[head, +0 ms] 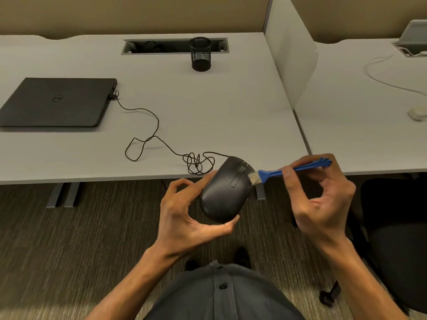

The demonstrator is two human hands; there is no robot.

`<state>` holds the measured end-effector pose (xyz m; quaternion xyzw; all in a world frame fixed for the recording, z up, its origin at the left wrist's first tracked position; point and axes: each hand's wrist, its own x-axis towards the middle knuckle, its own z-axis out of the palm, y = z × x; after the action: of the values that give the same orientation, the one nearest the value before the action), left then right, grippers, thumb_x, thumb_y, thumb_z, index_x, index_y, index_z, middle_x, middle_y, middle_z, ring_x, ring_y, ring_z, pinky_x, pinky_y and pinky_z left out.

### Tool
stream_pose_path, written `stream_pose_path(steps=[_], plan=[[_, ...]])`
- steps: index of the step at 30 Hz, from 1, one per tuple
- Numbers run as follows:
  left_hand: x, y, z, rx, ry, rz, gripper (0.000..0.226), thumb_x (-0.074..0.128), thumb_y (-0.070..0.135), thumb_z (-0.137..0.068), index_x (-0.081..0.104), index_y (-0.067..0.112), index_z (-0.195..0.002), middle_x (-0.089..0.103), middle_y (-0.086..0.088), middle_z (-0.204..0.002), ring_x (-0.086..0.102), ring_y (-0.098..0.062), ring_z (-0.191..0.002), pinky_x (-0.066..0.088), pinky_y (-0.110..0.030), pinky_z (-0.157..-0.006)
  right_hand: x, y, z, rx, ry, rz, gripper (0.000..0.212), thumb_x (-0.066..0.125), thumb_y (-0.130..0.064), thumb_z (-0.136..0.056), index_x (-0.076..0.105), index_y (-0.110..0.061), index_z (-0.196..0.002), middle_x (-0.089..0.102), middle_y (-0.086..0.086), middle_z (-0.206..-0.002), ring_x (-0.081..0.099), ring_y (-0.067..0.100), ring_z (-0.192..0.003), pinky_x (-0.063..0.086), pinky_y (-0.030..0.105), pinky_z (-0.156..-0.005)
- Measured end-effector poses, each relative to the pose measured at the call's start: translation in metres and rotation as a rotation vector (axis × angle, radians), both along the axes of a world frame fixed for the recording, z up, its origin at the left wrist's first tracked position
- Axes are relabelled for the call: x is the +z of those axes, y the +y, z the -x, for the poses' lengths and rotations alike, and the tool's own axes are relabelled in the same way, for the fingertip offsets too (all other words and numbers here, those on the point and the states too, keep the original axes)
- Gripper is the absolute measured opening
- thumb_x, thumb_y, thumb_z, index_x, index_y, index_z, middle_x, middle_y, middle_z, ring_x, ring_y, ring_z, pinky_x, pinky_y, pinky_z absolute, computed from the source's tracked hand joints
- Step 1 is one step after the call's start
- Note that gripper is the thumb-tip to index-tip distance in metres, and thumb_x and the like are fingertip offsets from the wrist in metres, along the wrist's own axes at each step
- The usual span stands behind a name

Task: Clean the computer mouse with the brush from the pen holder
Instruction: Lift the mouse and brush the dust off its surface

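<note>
While held, one mouse (pixel 225 192), one brush (pixel 288 170)

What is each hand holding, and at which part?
The left hand holds the black mouse by its sides and rear. The right hand pinches the blue brush at mid-handle.

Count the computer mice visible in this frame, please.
2. A black corded computer mouse is held off the desk in the left hand; a pale white mouse sits on the neighbouring desk at the right edge, partly cut off. Others could be out of view.
</note>
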<state>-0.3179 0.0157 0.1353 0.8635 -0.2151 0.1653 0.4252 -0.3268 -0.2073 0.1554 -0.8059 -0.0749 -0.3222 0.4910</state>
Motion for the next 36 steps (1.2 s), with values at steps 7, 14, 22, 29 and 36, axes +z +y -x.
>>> stream_pose_path(steps=[7, 14, 22, 29, 36], plan=[[-0.003, 0.004, -0.002, -0.021, -0.008, -0.039, 0.076, 0.073, 0.055, -0.063, 0.050, 0.017, -0.126, 0.057, 0.015, -0.107, 0.053, -0.005, -0.096, 0.049, -0.028, -0.075, 0.012, 0.004, -0.006, 0.054, -0.027, -0.016, 0.017, 0.062, -0.013, -0.088, 0.055, -0.016, -0.103, 0.060, -0.014, -0.091, 0.065, -0.003, -0.091, 0.053, 0.014, -0.081], [0.000, 0.001, -0.002, -0.048, 0.000, 0.017, 0.077, 0.074, 0.052, -0.063, 0.051, 0.014, -0.125, 0.054, 0.023, -0.109, 0.046, 0.013, -0.097, 0.049, -0.026, -0.074, 0.019, 0.010, -0.005, 0.202, -0.019, 0.048, 0.019, 0.064, -0.012, -0.086, 0.055, -0.010, -0.104, 0.064, -0.008, -0.098, 0.068, 0.002, -0.095, 0.053, 0.015, -0.084], [0.002, 0.001, 0.000, -0.068, 0.019, 0.032, 0.079, 0.076, 0.052, -0.062, 0.051, 0.015, -0.127, 0.053, 0.023, -0.115, 0.051, 0.005, -0.099, 0.052, -0.035, -0.074, 0.017, -0.004, -0.015, 0.020, -0.017, -0.010, 0.018, 0.067, -0.013, -0.089, 0.057, -0.018, -0.103, 0.059, -0.025, -0.099, 0.063, -0.009, -0.094, 0.052, 0.014, -0.083], [0.003, 0.001, 0.003, -0.069, 0.017, 0.021, 0.080, 0.076, 0.051, -0.061, 0.052, 0.011, -0.127, 0.055, 0.019, -0.111, 0.054, -0.008, -0.095, 0.051, -0.030, -0.073, 0.023, -0.001, -0.006, 0.171, 0.005, 0.022, 0.019, 0.064, -0.012, -0.087, 0.056, -0.013, -0.104, 0.065, -0.010, -0.091, 0.065, -0.006, -0.096, 0.051, 0.012, -0.084], [0.005, -0.002, 0.007, -0.071, -0.010, 0.029, 0.078, 0.075, 0.051, -0.062, 0.051, 0.013, -0.126, 0.052, 0.023, -0.112, 0.053, -0.004, -0.096, 0.051, -0.032, -0.073, 0.026, -0.004, 0.000, 0.127, -0.032, -0.083, 0.015, 0.064, -0.012, -0.088, 0.058, -0.017, -0.101, 0.062, -0.025, -0.097, 0.067, 0.001, -0.092, 0.053, 0.015, -0.081]])
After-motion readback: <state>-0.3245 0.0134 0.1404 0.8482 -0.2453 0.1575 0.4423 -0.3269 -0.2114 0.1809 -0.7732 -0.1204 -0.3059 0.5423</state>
